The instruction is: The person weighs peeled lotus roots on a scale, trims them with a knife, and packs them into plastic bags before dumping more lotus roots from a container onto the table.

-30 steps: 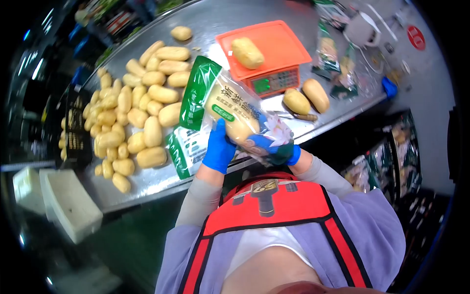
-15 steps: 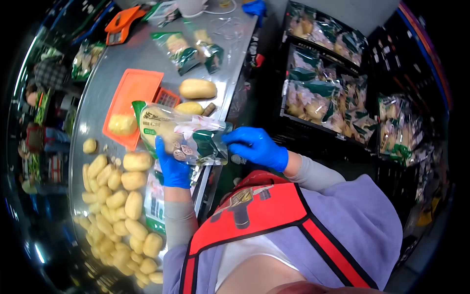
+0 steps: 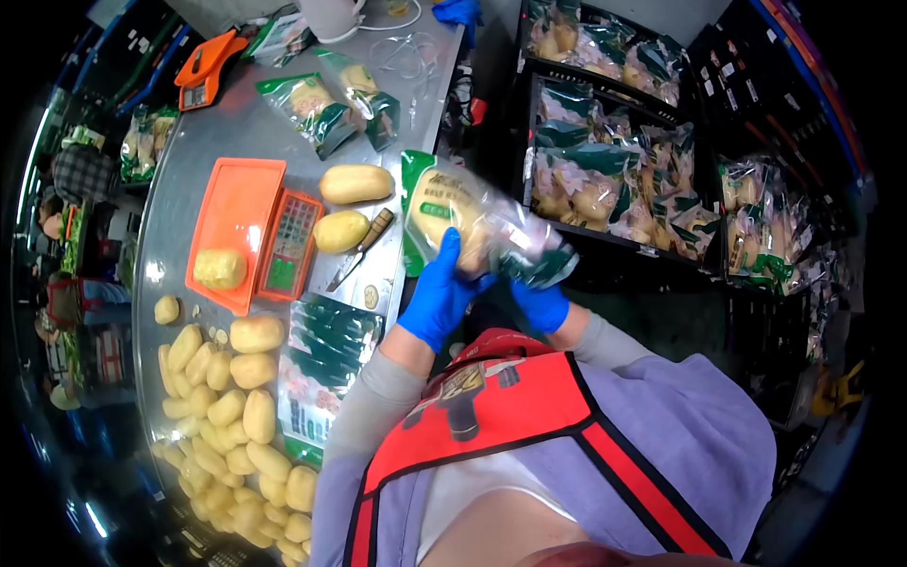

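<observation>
A clear and green printed bag (image 3: 453,208) with pale lotus root pieces inside is held in the air past the table's front edge. My left hand (image 3: 439,293), in a blue glove, grips its lower side with the thumb up over the front. My right hand (image 3: 540,304), also gloved in blue, is just below the bag's dark green end; its fingertips are hidden behind the bag. On the table, an orange scale (image 3: 236,231) bears one root piece (image 3: 219,269). Beside it lie two roots (image 3: 355,184) and a knife (image 3: 361,249).
Many peeled roots (image 3: 227,409) lie at the lower left by a stack of flat bags (image 3: 326,369). Two filled bags (image 3: 312,106) and a second orange scale (image 3: 208,68) are farther back. Black crates (image 3: 619,236) of filled bags stand right. People are at far left.
The bag has moved right, off the table area towards the crates, tilting down at its green end. My right hand has come in from the right to below the bag.
</observation>
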Tool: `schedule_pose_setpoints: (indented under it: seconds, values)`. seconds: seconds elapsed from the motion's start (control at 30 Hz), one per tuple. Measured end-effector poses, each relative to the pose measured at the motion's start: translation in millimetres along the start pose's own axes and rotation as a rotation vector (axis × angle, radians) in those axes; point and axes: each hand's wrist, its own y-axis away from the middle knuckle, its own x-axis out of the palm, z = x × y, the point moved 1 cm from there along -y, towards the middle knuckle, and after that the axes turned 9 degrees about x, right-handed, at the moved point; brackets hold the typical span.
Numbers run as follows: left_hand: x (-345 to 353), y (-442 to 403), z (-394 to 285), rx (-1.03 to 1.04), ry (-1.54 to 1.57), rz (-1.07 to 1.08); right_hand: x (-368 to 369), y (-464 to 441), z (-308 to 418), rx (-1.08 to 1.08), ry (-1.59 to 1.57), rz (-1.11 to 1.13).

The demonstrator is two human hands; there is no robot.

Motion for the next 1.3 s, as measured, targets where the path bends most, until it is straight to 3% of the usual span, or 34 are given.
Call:
schedule_pose_setpoints:
  seconds: [0.03, 0.13, 0.2, 0.33, 0.4, 0.47, 0.5, 0.53, 0.57, 0.6, 0.77, 0.8, 0.87, 0.9, 1.03, 1.1, 1.17, 1.2, 1.23, 1.27, 1.3]
  values:
    - [-4.4, -1.1, 0.6, -0.098, -0.03, 0.14, -11.2, -3.5, 6.2, -0.055, 0.165, -0.156]
    - [6.7, 7.3, -9.6, -0.302, -0.075, 0.429, -63.2, -21.7, -12.0, -0.001, 0.207, -0.432]
    - [-3.9, 13.1, -11.4, -0.224, -0.049, 0.53, -125.0, -27.5, -40.9, 0.097, 0.157, -0.596]
    - [-49.3, 37.2, -44.3, -0.037, -0.166, 0.124, -288.6, -24.9, -89.4, 0.124, 0.234, -0.703]
    - [-91.0, 50.7, -45.6, 0.056, -0.131, -0.001, -313.0, -31.5, -53.8, -0.172, 0.842, -0.747]
    - [-114.6, 71.6, -47.5, 0.08, -0.095, -0.133, -328.7, -37.7, -63.5, 0.41, 1.397, -0.747]
    - [-126.0, 77.3, -46.0, 0.061, -0.064, -0.2, -346.0, -38.7, -91.3, 0.394, 1.388, -0.735]
    - [-134.0, 83.3, -43.5, 0.036, -0.028, -0.262, -367.5, -37.6, -133.2, 0.393, 1.437, -0.64]
    - [-137.5, 90.3, -43.5, 0.048, -0.035, -0.255, -361.7, -44.9, -138.2, 0.389, 1.486, -0.546]
    - [-139.2, 96.2, -42.9, 0.056, -0.028, -0.263, -348.0, -46.9, -141.0, 0.535, 1.554, -0.435]
    - [-147.9, 108.5, -38.0, 0.126, 0.022, -0.309, -306.4, -80.7, -216.3, 0.599, 1.619, -0.006]
    - [-150.2, 110.3, -35.8, 0.14, 0.036, -0.326, -280.8, -90.7, -205.6, 0.741, 1.584, 0.095]
    - [-155.1, 113.1, -33.3, 0.158, 0.071, -0.368, -298.7, -99.8, -289.5, 0.83, 1.569, 0.209]
    - [-157.6, 115.4, -32.6, 0.17, 0.105, -0.387, -297.9, -104.6, -295.1, 0.796, 1.577, 0.235]
    - [-159.6, 132.6, -33.1, 0.249, 0.197, -0.429, -295.6, -112.0, -297.9, -0.072, 1.858, 1.461]
    - [-165.6, 139.0, -32.1, 0.278, 0.206, -0.476, -336.8, -141.8, -323.9, -0.256, 1.722, 1.216]
    - [-174.2, 146.6, -30.5, 0.332, 0.225, -0.497, -337.8, -209.9, -302.7, -0.008, 1.719, 0.704]
    - [-175.6, 148.9, -32.4, 0.349, 0.234, -0.505, -309.6, -256.3, -253.9, 0.174, 1.91, 0.682]
    - [-177.0, 151.5, -34.4, 0.371, 0.23, -0.548, -280.7, -288.5, -232.0, -0.039, 1.979, 0.584]
    - [-178.1, 154.1, -36.7, 0.396, 0.224, -0.592, -228.2, -314.1, -140.0, 0.177, 1.294, 0.678]
    - [-177.1, 157.5, -38.9, 0.431, 0.229, -0.608, -159.4, -294.6, -59.3, 0.247, 0.696, 0.558]
